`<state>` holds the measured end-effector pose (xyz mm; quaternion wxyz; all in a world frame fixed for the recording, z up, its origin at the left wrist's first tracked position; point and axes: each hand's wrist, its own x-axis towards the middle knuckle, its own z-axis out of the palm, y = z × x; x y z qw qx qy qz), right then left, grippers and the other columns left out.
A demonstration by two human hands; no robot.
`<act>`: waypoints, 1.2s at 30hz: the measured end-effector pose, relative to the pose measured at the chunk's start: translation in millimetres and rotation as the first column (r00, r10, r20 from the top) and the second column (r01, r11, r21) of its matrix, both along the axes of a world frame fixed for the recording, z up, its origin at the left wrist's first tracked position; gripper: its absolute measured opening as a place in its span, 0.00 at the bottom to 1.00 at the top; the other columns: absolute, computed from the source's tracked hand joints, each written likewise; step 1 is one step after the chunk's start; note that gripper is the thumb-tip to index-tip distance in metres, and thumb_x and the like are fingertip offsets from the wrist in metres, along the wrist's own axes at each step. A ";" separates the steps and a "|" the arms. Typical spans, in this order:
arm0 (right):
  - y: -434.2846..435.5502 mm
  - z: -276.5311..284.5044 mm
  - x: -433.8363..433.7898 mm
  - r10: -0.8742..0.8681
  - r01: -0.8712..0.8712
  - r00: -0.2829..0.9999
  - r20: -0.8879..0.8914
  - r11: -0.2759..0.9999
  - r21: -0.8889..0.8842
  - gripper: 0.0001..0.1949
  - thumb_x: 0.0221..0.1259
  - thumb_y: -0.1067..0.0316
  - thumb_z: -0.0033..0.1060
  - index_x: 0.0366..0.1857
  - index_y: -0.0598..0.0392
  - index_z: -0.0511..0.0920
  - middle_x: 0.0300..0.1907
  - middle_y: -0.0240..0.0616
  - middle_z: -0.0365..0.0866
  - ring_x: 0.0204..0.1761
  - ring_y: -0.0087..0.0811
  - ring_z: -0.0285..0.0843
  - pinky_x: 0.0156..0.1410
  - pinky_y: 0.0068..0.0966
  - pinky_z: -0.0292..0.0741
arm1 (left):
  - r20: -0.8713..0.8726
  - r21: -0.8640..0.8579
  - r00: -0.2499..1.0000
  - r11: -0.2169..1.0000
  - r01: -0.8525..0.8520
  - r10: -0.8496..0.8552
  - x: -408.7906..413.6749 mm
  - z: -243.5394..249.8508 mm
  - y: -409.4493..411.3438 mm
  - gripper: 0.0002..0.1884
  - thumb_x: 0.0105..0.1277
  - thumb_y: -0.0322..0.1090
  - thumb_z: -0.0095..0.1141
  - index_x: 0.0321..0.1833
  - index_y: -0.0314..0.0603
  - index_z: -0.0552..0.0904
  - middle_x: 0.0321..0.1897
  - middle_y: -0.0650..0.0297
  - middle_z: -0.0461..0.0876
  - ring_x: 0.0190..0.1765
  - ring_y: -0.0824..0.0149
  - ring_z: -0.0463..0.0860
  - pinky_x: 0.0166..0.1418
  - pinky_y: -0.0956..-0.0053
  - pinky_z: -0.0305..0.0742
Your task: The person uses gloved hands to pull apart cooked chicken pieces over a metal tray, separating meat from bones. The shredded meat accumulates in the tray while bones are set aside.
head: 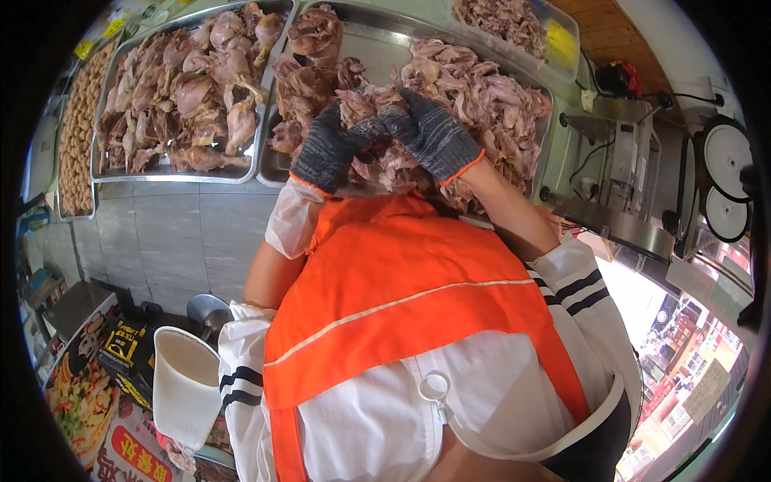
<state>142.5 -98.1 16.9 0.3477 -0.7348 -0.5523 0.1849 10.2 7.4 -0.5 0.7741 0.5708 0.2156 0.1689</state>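
Observation:
My left hand and my right hand, both in dark grey knitted gloves with orange cuffs, are together over a metal tray. Between them they grip a piece of cooked poultry meat. Poultry chunks lie to the left in this tray, and a large heap of torn poultry meat fills its right side. More shreds lie below my hands. A clear plastic sleeve covers my left wrist. The palms and some fingertips are hidden.
A second metal tray holds whole poultry legs. Further left, a narrow tray carries small brown balls. At the upper right are a plastic tub of meat pieces and a metal slicing machine. A white container stands lower left.

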 end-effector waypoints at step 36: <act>-19.9 -20.8 62.5 -0.310 0.321 -0.056 -0.949 0.894 -0.311 0.17 0.55 0.50 0.55 0.34 0.54 0.74 0.26 0.35 0.76 0.26 0.29 0.75 0.29 0.24 0.77 | -0.028 0.061 0.949 0.949 -0.311 0.313 -20.3 -74.3 13.2 0.07 0.54 0.30 0.55 0.36 0.38 0.78 0.30 0.63 0.77 0.39 0.62 0.77 0.43 0.70 0.72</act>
